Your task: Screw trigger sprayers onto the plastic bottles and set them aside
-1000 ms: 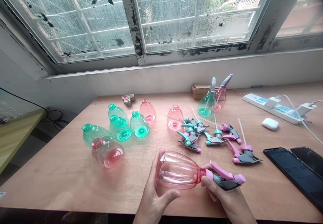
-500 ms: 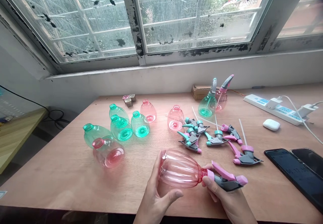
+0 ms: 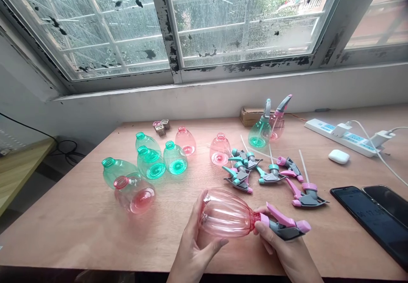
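Observation:
A clear pink spray bottle [image 3: 226, 214] lies sideways in the air near the table's front edge, base to the left. My left hand [image 3: 196, 240] cradles the base end, fingers behind it and thumb below. A pink and grey trigger spray head [image 3: 287, 223] sits on the bottle's neck. My right hand [image 3: 277, 242] pinches its pink collar between thumb and fingers. Beyond lie several loose spray heads, among them a pink one with a straw [image 3: 308, 194] and a teal one [image 3: 272, 174]. An open pink bottle [image 3: 219, 150] stands behind them.
Left of my hands stand several open green bottles [image 3: 176, 159] and a pink bottle [image 3: 135, 194]. At the back are two bottles with heads fitted, one green [image 3: 259, 133]. To the right lie a power strip [image 3: 342, 136], a white earphone case [image 3: 339, 157] and a phone [image 3: 366, 219].
The camera view has shifted slightly. Both hands keep their hold on the bottle and spray head, with hardly any visible movement.

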Demonstrator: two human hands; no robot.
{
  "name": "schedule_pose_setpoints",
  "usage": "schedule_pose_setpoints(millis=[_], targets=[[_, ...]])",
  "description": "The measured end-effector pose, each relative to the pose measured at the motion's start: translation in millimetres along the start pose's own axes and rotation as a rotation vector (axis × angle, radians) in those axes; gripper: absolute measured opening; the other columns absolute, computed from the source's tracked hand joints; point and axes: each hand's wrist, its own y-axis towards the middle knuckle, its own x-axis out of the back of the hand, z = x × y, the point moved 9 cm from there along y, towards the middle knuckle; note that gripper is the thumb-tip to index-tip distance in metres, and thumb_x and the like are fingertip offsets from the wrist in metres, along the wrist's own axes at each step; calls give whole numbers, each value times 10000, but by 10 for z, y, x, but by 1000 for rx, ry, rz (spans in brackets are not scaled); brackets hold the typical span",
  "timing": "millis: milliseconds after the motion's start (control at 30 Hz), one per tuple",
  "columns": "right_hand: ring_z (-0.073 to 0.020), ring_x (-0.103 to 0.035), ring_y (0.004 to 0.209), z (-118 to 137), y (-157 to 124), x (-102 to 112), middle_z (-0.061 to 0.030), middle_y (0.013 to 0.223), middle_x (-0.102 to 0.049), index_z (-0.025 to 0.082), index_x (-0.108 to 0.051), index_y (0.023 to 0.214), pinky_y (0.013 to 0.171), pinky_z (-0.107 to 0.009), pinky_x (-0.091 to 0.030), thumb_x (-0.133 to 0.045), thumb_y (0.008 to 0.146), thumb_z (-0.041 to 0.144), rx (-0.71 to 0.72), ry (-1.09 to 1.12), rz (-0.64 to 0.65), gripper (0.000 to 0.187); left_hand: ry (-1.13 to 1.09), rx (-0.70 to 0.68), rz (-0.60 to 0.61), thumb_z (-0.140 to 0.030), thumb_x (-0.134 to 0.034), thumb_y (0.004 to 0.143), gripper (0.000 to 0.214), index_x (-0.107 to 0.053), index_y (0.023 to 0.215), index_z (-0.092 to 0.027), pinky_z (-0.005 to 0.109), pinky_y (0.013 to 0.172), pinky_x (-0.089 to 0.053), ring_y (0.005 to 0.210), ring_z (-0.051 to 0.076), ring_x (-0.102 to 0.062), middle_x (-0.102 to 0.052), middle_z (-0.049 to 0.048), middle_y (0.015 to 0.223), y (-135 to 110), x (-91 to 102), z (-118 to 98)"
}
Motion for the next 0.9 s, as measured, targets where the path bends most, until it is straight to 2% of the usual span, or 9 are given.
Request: schedule_pose_setpoints(millis=[100,233,433,600,800,900], targets=[[-130,-443,465,17,-3,-7,31,614,-625,215,-747,998,514,-285,-288,-883,832,623,3,-22,-1,461,-19,11,-11,-438,-884,848,922,-408,1636,-391,490,1330,-262,1622,361,-307,-407,30,1741,-18,7,2],[-131,-431,474,23,-5,-28,69,526,-513,212,-757,960,519,-279,-298,-883,835,611,7,-47,14,438,-72,32,40,-482,-869,856,961,-358,1663,-373,500,1311,-303,1598,380,-354,-364,63,1760,-14,-5,66],[-122,-453,460,19,-12,-33,13,630,-670,210,-770,986,510,-281,-329,-890,811,645,-16,-17,-13,485,-61,32,57,-456,-841,894,913,-356,1663,-375,520,1320,-276,1603,368,-344,-360,62,1761,10,1,89],[-158,-462,465,19,-13,-15,57,503,-551,217,-787,975,541,-308,-352,-901,788,648,-25,-40,-41,483,-65,32,57,-455,-842,891,906,-365,1658,-387,512,1322,-275,1610,374,-330,-376,52,1755,16,-6,88],[-172,-454,468,-1,1,-3,57,493,-528,211,-789,972,544,-326,-333,-879,818,629,-20,-75,-18,455,-69,45,24,-472,-844,884,900,-386,1652,-368,536,1318,-277,1593,378,-366,-393,71,1745,4,15,109],[-152,-465,456,-8,7,8,39,539,-590,201,-778,1015,537,-316,-338,-871,842,608,-6,-55,-22,452,-35,22,12,-432,-869,867,906,-399,1641,-395,536,1326,-253,1606,371,-342,-356,46,1764,4,39,98]])
